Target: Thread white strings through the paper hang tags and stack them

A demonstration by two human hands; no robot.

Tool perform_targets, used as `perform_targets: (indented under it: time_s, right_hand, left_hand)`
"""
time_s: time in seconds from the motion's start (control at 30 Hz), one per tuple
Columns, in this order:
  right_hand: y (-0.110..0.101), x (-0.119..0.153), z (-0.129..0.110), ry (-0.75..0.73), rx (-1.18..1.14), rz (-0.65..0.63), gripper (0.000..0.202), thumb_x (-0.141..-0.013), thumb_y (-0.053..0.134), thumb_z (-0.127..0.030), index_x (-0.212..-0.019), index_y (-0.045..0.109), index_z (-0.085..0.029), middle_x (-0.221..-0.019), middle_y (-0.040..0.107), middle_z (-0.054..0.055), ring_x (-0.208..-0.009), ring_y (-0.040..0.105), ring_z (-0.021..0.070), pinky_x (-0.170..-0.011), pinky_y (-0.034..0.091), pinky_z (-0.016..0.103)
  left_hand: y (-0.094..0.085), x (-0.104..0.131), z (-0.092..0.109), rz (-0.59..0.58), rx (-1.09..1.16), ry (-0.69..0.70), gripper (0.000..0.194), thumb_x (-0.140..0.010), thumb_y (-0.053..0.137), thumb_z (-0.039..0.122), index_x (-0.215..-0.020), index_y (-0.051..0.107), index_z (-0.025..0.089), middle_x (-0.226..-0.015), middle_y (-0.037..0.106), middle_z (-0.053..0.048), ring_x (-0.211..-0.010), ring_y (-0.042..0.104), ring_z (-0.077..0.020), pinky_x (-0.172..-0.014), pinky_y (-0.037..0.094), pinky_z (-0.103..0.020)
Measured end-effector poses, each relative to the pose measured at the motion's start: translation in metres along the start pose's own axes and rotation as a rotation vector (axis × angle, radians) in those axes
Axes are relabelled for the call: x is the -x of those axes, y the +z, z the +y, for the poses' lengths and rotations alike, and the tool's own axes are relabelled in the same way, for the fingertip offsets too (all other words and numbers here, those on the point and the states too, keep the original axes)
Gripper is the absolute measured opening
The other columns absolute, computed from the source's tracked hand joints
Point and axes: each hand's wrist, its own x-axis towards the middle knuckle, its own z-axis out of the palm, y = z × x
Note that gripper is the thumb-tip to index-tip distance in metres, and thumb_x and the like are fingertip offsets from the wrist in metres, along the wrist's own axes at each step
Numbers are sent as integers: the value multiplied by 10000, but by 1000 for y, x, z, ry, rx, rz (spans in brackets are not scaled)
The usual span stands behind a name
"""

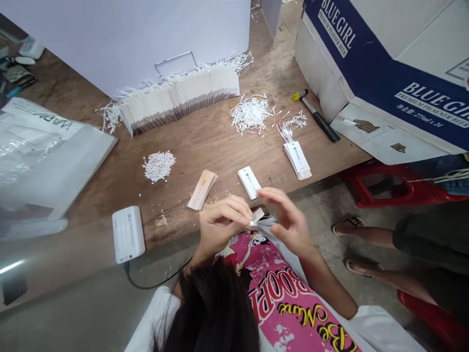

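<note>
My left hand (226,218) pinches a small tag (258,214) near the table's front edge, with a bit of white at its fingertips. Beside it, my right hand (287,221) has its fingers apart and holds nothing; its index finger comes close to a stack of white printed tags (249,182). To the left of that stack lies a stack of beige tags (202,189). A pile of small white pieces (159,166) sits farther left. White looped strings (252,114) are heaped beyond the stacks, and strung tags (297,159) lie at the right.
A long row of strung tags (183,100) stands against a pale panel (146,39). A hammer (319,120) lies beside a beer carton (384,73). A white power bank (128,234) with a cable, plastic bags (44,156) and another person's legs (381,234) are also visible.
</note>
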Motion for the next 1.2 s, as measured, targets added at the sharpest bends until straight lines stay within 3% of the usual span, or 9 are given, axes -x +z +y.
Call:
perform_targets:
  time_s: [0.07,0.13,0.27,0.43,0.63,0.83,1.0,1.1,1.2]
  right_hand:
    - [2,2,9,62,-36,-163,749,-692,775,-482,-1340,480,-249,-1328,529,102,-1237,467,267,-1056,355,411]
    - [6,5,17,128,-63,-235,809,-666,815,-396,-1361,432,-244,-1240,588,94,-1132,551,244,-993,416,385]
    - [7,13,20,242,-100,-234,511,-770,730,-290,-1232,516,-240,-1041,632,41,-832,601,153,-738,478,263]
    - [-12,20,7,217,-243,-185,625,-700,784,-218,-1226,449,-259,-1058,596,31,-857,584,136,-749,468,235]
    - [-41,17,11,236,-254,-244,251,-885,568,-379,-1030,626,-183,-976,608,66,-776,600,144,-637,496,254]
    - [-74,1,28,342,-142,215,258,-887,546,-454,-888,558,-196,-654,650,-4,-536,551,121,-484,412,212]
    - [-106,-39,57,151,364,598,231,-859,543,-365,-895,664,-172,-820,680,42,-727,608,184,-659,469,291]
    - [-116,-61,69,161,581,727,276,-858,536,-311,-1062,640,-157,-806,679,56,-725,618,202,-697,474,323]
    - [-118,-73,75,133,744,745,196,-845,540,-245,-976,653,-153,-820,670,73,-720,604,196,-710,473,320]
  left_hand:
    - [1,-2,-1,9,15,-37,88,-742,751,154,-780,700,214,-711,704,-19,-703,664,-161,-686,532,-338]
    - [2,-5,-2,17,9,-66,104,-739,748,139,-785,693,214,-712,706,-16,-702,665,-162,-696,532,-341]
    - [0,-13,-3,46,-66,-124,120,-746,732,115,-799,680,209,-735,702,-10,-700,658,-144,-693,531,-310]
    - [-9,-23,-6,61,-250,-163,117,-736,741,125,-797,694,212,-762,695,-5,-714,644,-124,-656,517,-247]
    - [-6,-63,-2,-187,-567,-210,78,-749,736,173,-815,744,215,-802,702,-29,-741,634,-139,-646,494,-247]
    - [11,-146,-34,-440,-682,-195,65,-721,760,243,-782,763,222,-760,732,-25,-577,565,-111,-513,398,-241]
    - [37,-210,-101,-555,-782,-244,59,-722,730,145,-763,762,173,-728,735,-18,-573,554,-100,-600,418,-254]
    - [48,-236,-139,-604,-816,-262,80,-718,705,89,-723,754,151,-692,720,-12,-604,582,-113,-667,439,-274]
    - [53,-250,-165,-631,-856,-283,92,-701,705,54,-696,741,139,-669,702,-14,-620,595,-123,-677,439,-283]
